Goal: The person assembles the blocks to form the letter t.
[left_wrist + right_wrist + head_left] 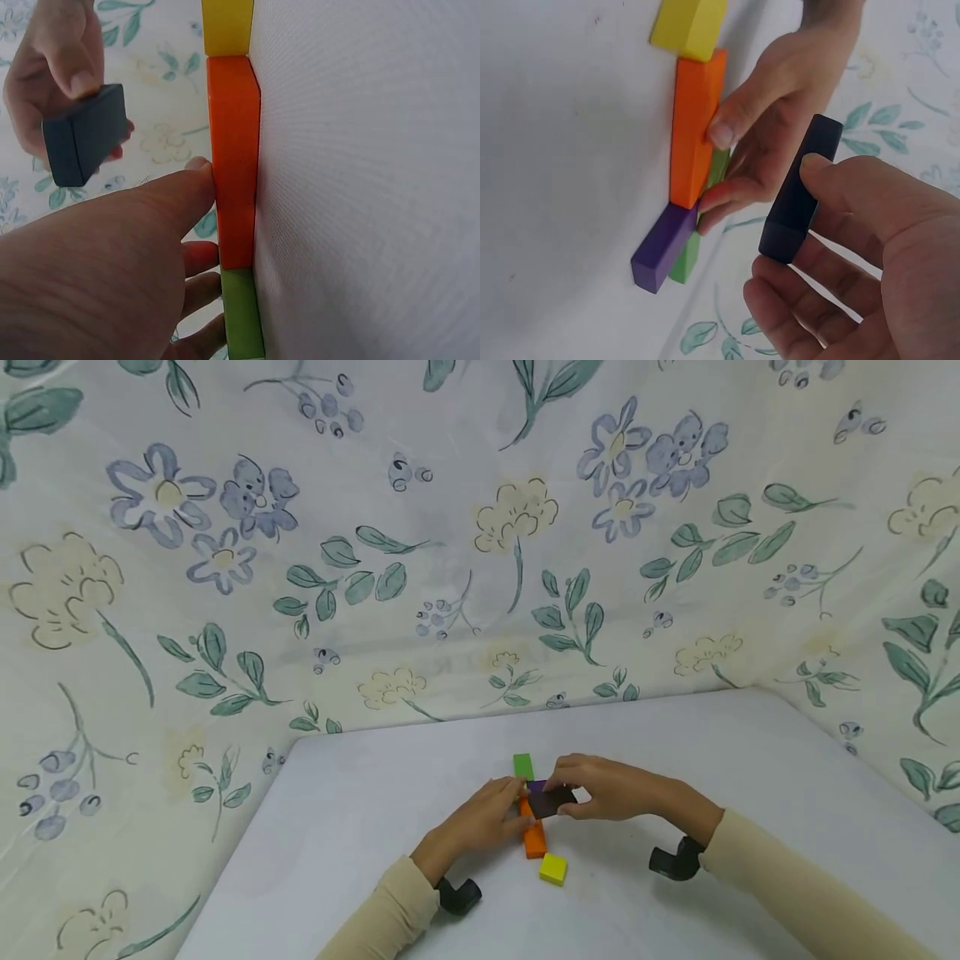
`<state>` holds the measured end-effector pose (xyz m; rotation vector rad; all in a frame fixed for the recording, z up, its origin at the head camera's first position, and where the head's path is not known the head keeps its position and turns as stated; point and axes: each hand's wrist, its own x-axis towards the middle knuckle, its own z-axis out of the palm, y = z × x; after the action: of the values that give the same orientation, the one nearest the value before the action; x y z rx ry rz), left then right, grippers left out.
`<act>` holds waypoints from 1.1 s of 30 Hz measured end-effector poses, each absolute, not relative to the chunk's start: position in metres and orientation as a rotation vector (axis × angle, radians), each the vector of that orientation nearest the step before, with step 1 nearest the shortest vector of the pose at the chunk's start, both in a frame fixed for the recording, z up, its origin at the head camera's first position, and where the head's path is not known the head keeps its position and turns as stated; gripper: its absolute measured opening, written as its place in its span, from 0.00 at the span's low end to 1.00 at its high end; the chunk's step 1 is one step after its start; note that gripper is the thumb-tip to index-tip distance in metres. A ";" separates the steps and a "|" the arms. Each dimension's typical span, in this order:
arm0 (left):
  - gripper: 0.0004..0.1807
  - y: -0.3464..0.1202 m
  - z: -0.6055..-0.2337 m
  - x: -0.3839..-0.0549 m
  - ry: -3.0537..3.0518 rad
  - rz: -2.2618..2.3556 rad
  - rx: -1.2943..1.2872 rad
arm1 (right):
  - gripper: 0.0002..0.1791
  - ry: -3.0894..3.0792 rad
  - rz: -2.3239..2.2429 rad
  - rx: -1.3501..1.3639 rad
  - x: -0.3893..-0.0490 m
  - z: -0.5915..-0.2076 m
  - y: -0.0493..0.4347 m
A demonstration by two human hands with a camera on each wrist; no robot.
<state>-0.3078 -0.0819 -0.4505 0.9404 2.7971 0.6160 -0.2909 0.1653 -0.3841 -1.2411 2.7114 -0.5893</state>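
My right hand (611,789) grips a black rectangular block (801,191) between thumb and fingers, holding it above the table. An orange block (692,131) lies in the row of blocks. Along its side rests my left hand (487,814), with the thumb touching the orange block and the fingertips near its far end. A purple block (662,247) meets that end at an angle. Beside the purple one is a green block (523,766), partly hidden in the right wrist view. At the near end of the orange block sits a yellow block (553,869).
The blocks lie on a white table (360,802). Behind and beside it hangs a floral cloth (450,527). Black wrist devices (677,860) are worn on both wrists, below beige sleeves (795,885).
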 end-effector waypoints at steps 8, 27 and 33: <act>0.32 -0.078 -0.459 -0.309 2.808 0.617 0.943 | 0.14 2.750 -0.574 -1.236 -0.267 -0.392 0.179; 0.37 -0.082 -0.457 -0.309 2.816 0.595 0.915 | 0.13 2.646 -0.562 -1.190 -0.243 -0.406 0.203; 0.32 -0.081 -0.456 -0.310 2.821 0.578 0.935 | 0.14 2.637 -0.518 -1.176 -0.239 -0.411 0.201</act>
<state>-0.3103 -0.0815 -0.4563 0.9349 2.8205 0.5775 -0.2392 0.2011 -0.4105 -1.1763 2.6367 -0.5179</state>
